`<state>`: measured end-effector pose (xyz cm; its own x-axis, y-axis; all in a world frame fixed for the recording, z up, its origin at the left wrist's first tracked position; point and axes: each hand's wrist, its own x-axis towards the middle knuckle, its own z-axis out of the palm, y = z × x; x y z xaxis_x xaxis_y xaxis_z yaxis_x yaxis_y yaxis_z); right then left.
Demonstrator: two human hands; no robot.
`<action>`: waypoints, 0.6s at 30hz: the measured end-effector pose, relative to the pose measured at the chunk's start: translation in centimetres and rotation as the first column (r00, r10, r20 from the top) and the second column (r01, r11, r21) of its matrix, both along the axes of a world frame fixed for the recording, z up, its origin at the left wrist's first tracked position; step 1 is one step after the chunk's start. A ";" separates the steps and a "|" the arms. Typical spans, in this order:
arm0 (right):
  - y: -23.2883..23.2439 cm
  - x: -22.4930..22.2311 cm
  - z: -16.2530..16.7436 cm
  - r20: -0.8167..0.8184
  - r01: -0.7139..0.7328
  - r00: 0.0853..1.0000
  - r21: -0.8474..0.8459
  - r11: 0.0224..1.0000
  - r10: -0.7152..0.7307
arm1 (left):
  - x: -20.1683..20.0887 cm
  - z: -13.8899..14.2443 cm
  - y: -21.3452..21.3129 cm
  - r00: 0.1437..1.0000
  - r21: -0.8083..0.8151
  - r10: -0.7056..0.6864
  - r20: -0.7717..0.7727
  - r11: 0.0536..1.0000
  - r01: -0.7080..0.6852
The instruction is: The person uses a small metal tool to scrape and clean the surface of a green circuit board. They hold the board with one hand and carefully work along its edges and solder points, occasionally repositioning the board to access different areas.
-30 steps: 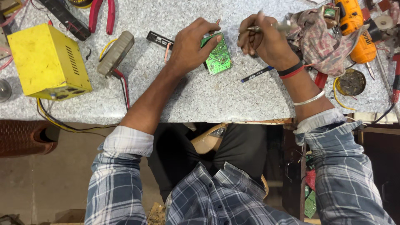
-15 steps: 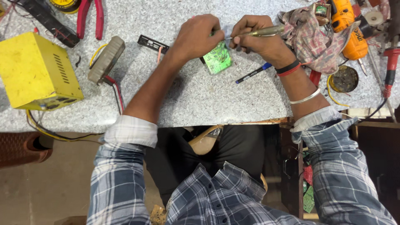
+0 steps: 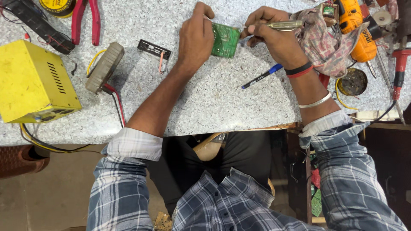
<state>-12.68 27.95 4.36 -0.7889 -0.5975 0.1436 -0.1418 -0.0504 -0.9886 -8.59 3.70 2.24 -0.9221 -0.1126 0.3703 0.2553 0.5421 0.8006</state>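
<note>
My left hand [image 3: 196, 40] pinned the green circuit board [image 3: 225, 40] to the speckled worktop [image 3: 205, 102], fingers curled over its edge. My right hand [image 3: 274, 40] had closed around a slim metal tool [image 3: 284, 25], its tip at the board.

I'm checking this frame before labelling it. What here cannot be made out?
- Head view: the tool tip, hidden behind the right hand.
- The circuit board, its left edge covered by the left hand; its parts are too small to tell.
- The red pliers, cut off by the top edge.
- The orange drill, partly under the cloth.
</note>
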 end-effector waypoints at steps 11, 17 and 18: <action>0.1 -0.3 -0.2 -0.169 -0.033 0.985 0.017 0.999 0.035 | 0.2 -0.5 0.9 0.999 0.027 -0.025 -0.026 0.999 0.026; 0.1 -0.1 -0.2 -0.174 -0.038 0.984 0.039 0.999 0.044 | 0.3 -0.3 0.5 0.995 0.037 -0.102 -0.019 0.994 0.103; 0.1 -0.1 -0.2 -0.165 -0.025 0.986 0.039 0.999 0.032 | 0.3 -0.4 0.5 0.993 0.040 -0.114 -0.026 0.993 0.115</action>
<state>-12.79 28.05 4.13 -0.7386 -0.6266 0.2487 -0.3028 -0.0212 -0.9528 -8.32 4.20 1.88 -0.9209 -0.0219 0.3892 0.3329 0.4751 0.8145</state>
